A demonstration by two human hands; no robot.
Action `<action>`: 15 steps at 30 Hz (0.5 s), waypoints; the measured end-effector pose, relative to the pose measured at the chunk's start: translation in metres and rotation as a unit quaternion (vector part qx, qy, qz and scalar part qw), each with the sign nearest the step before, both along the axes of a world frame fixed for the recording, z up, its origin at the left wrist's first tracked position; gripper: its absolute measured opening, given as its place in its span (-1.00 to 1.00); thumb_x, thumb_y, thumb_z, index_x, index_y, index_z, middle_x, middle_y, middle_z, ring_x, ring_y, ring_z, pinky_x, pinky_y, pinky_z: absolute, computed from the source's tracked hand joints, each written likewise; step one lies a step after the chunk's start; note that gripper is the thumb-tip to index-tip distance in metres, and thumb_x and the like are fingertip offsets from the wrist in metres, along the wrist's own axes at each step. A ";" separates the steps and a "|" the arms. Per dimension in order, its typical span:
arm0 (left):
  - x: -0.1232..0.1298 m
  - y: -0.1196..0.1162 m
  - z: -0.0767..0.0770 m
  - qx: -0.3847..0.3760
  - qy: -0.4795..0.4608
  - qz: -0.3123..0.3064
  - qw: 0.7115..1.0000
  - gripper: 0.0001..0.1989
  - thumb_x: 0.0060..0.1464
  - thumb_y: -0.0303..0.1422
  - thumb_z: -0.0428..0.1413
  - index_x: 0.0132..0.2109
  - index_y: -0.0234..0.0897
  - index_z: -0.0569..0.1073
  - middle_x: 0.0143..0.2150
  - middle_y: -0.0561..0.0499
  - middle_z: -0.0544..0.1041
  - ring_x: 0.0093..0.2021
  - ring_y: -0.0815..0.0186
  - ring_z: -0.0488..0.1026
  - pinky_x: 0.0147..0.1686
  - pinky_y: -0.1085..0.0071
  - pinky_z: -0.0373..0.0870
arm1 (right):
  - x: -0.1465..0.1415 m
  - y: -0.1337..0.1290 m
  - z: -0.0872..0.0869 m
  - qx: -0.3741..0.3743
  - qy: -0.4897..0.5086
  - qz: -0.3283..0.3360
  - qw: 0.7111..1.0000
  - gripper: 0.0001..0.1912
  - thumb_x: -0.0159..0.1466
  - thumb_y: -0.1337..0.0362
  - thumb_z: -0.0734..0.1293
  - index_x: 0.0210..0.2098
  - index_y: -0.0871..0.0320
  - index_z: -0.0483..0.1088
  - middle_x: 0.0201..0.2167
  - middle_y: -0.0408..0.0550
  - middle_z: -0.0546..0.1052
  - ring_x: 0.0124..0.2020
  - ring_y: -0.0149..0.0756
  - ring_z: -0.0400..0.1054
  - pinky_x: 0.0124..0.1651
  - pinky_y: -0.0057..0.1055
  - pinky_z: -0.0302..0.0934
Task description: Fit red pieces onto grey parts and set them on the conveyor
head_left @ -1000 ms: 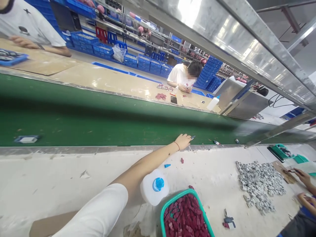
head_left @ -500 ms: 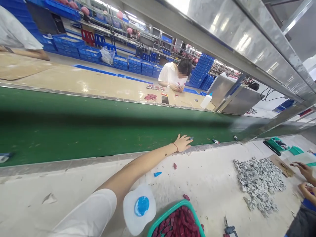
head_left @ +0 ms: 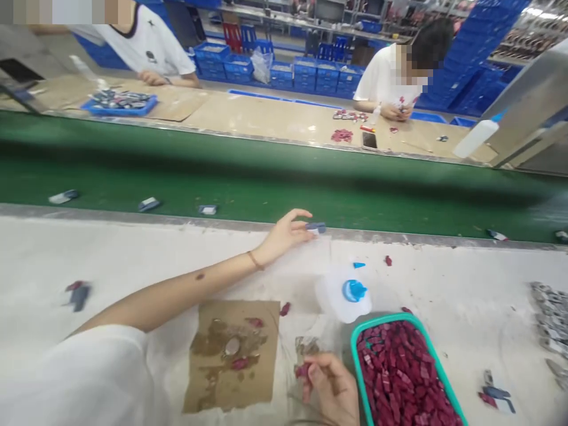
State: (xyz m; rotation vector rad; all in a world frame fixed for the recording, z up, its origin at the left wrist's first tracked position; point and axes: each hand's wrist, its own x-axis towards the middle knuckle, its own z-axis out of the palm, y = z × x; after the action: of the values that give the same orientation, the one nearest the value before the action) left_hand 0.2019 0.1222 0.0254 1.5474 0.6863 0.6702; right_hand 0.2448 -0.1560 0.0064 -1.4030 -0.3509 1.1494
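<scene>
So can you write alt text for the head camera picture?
A person's left hand holds a small blue-and-white part at the near edge of a green conveyor belt; the right hand pinches a dark-red piece beside a green basket of similar pieces. A whitish bottle with a blue cap is nearby, and two people are across the belt.

Spreads out in front as a white bench [head_left: 146, 254], flecked with small debris. Carries a green basket [head_left: 385, 319] as its largest load. Just beyond and left of the basket, bears a white bottle [head_left: 341, 305]; farther beyond the basket, a blue cap [head_left: 359, 265] and a maroon piece [head_left: 389, 260]. Left of the basket, supports a brown board [head_left: 266, 378] (stained and glossy). Right of the basket, holds grey pieces [head_left: 550, 319]. Well beyond the basket, gives way to a green belt [head_left: 266, 183] bearing scattered blue-grey and white parts [head_left: 149, 204].
</scene>
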 end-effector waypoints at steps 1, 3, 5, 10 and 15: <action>-0.031 -0.006 0.003 -0.030 -0.007 0.025 0.999 -0.62 0.11 -0.32 0.17 0.06 -0.29 0.36 -0.11 -0.15 0.61 -0.18 0.21 0.60 -0.14 0.29 0.51 | 0.000 0.007 -0.001 -0.005 -0.014 0.009 1.000 -0.63 0.10 -0.04 0.48 -0.42 0.18 0.56 -0.60 -0.05 0.53 -0.62 -0.31 0.38 -0.56 -0.41 0.33; -0.086 -0.023 0.007 -0.143 -0.024 0.087 0.986 -0.60 0.00 -0.26 0.27 -0.02 -0.28 0.43 -0.10 -0.12 0.61 -0.17 0.20 0.60 -0.10 0.28 0.51 | -0.003 0.020 -0.003 -0.003 -0.046 0.040 0.998 -0.63 0.08 -0.04 0.49 -0.39 0.17 0.59 -0.57 -0.03 0.56 -0.58 -0.27 0.42 -0.50 -0.38 0.37; -0.131 -0.041 0.008 -0.223 -0.033 0.151 0.962 -0.59 -0.13 -0.24 0.36 -0.14 -0.27 0.47 -0.13 -0.06 0.61 -0.16 0.21 0.59 -0.10 0.30 0.50 | -0.010 0.032 -0.004 0.007 -0.094 0.075 0.993 -0.64 0.10 -0.03 0.48 -0.36 0.16 0.60 -0.54 0.00 0.59 -0.55 -0.24 0.45 -0.46 -0.36 0.39; -0.191 -0.085 0.001 -0.285 -0.053 0.226 0.930 -0.57 -0.26 -0.21 0.43 -0.28 -0.26 0.44 -0.32 0.06 0.57 -0.28 0.26 0.58 -0.28 0.41 0.45 | -0.037 0.058 0.002 0.047 -0.329 0.188 0.924 -0.75 0.26 0.09 0.35 -0.33 0.11 0.58 -0.46 -0.02 0.62 -0.45 -0.21 0.50 -0.36 -0.37 0.41; -0.205 -0.110 -0.010 -0.289 -0.080 0.200 0.933 -0.54 -0.15 -0.20 0.39 -0.10 -0.26 0.50 -0.28 0.01 0.56 -0.38 0.36 0.46 -0.39 0.46 0.33 | -0.053 0.082 0.013 0.152 -0.484 0.313 0.803 -0.77 0.38 0.27 0.21 -0.27 0.10 0.50 -0.38 -0.03 0.62 -0.35 -0.23 0.53 -0.30 -0.39 0.40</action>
State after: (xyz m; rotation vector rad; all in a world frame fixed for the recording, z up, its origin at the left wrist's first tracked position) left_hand -0.0035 0.0121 0.0151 0.8049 0.9834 0.7946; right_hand 0.1921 -0.0744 0.0194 -1.5245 -1.7585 0.7028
